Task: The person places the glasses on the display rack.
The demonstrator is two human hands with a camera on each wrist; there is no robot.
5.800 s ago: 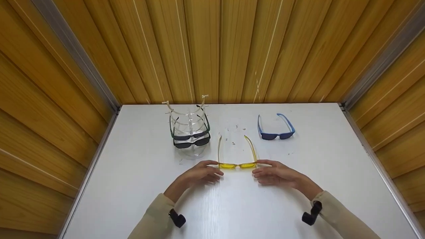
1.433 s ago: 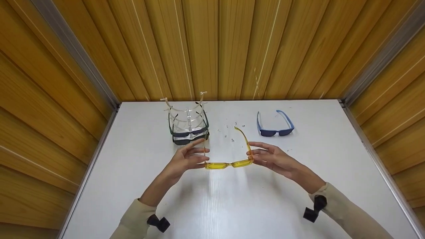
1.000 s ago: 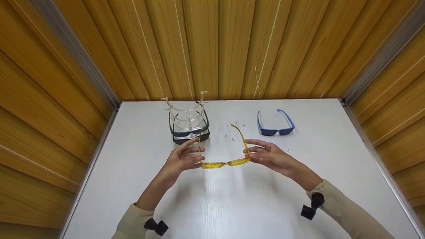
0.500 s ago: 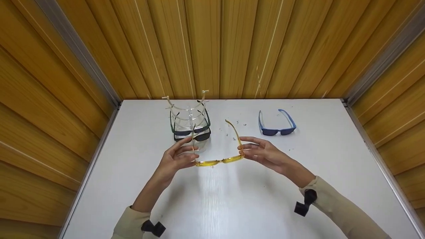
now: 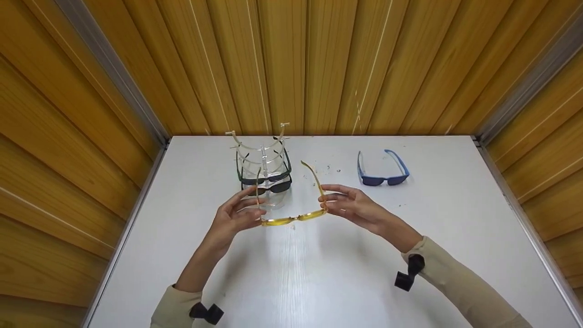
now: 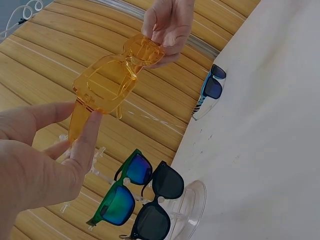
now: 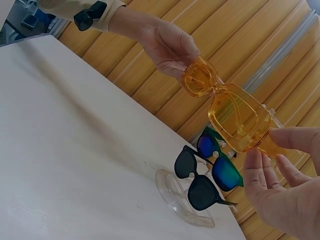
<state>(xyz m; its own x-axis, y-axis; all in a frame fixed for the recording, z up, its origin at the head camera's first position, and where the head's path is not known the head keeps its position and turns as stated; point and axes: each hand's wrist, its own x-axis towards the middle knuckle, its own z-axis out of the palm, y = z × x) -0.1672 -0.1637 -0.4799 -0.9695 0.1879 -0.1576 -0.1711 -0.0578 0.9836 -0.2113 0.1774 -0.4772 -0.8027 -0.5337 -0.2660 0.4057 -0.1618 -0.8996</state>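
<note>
Yellow translucent glasses [image 5: 278, 222] are held up off the table, temples unfolded and pointing away from me. My left hand [image 5: 234, 221] pinches them by the left hinge and temple; my right hand [image 5: 353, 207] pinches the right hinge side. Just beyond them stands a clear display stand [image 5: 264, 157] with two pairs on it: green-framed sunglasses [image 6: 120, 195] with blue mirrored lenses, and black sunglasses [image 6: 161, 192] one level lower. The upper arms of the stand hold nothing. In the head view the left temple of the yellow glasses overlaps the stand.
Blue sunglasses [image 5: 385, 180] lie at the back right of the white table [image 5: 446, 205], temples open. Small clear bits [image 5: 329, 167] are scattered near the middle back. Wood-patterned walls [image 5: 291, 68] close off the back and both sides.
Both hands lifted the yellow glasses off the table, then carried them left and slightly away toward the stand. The glasses now tilt, right side higher in view. Other sunglasses stayed put.
</note>
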